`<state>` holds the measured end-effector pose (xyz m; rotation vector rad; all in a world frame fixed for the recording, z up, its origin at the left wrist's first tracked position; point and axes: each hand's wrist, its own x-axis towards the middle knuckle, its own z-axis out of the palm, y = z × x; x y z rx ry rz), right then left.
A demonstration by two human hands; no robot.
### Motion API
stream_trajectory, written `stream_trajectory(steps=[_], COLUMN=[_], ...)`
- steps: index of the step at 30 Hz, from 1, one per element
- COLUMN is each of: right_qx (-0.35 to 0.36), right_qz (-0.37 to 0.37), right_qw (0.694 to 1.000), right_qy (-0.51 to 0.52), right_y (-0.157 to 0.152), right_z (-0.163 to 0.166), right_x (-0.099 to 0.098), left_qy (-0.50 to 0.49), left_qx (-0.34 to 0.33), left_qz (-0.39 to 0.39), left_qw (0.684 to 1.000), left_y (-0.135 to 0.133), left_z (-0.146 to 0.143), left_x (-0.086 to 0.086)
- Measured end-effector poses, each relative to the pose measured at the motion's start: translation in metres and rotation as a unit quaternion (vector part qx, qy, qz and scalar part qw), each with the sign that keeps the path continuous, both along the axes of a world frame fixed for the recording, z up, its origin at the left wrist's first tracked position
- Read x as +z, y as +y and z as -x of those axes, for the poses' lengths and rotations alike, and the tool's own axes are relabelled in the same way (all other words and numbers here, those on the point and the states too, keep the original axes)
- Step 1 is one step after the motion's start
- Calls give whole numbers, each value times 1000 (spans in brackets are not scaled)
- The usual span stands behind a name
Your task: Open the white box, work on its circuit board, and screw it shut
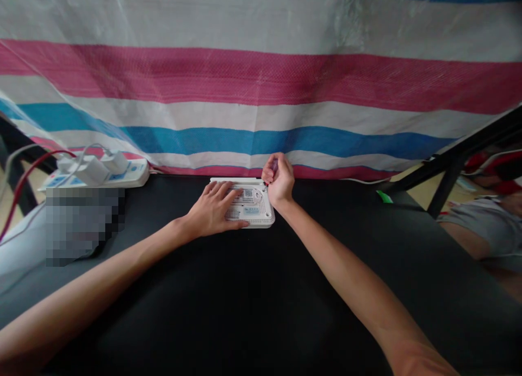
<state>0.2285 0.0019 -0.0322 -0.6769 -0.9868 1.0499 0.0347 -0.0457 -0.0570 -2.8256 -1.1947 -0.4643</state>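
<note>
At far left, spotted a white power strip (140,175) crowded with plugs (92,170). On the black table (253,300), far side, spread the left hand (211,210) across a white vented device (263,217); by its right edge, apart, curled the right hand (281,181) round something purplish (274,166), mostly hidden.

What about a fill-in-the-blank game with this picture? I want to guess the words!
1. The left hand lies spread on a flat device whose main colour is ______.
2. The curled right hand is at the ______ end of that device in the picture.
3. White plugs sit in a ______ on the table's left side.
4. The sheet behind the table has pinkish-red, greyish-white and ______ stripes.

Missing words: white; right; power strip; blue.
</note>
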Motion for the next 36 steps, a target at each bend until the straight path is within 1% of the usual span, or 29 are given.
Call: stream_trajectory(steps=[3,6,11,20,26,28,32,36], right_qx=[5,6,-17,19,7,7,33,41], right_qz=[-4,-6,-1,1,-17,-14,-5,-13], right_qw=[1000,1000,1000,1000,1000,1000,999,998], right_qy=[19,4,-2,11,12,12,30,44], right_y=[-5,-5,-1,-3,2,3,0,-4], right_z=[1,2,4,-2,-3,-3,-1,0], right_x=[2,1,-3,3,-1,-1,1,3], left_qy=[1,-5,-17,-14,9,8,-13,-11], left_qx=[1,-2,-2,1,4,3,4,0], left_qz=[2,5,7,2,-2,-3,5,10], left_qw=[1000,1000,1000,1000,1000,1000,1000,1000], left_y=[0,-1,-1,-1,0,0,-1,-1], left_z=[-1,-1,-1,-1,0,0,-1,-1], left_x=[1,2,2,0,1,1,1,2])
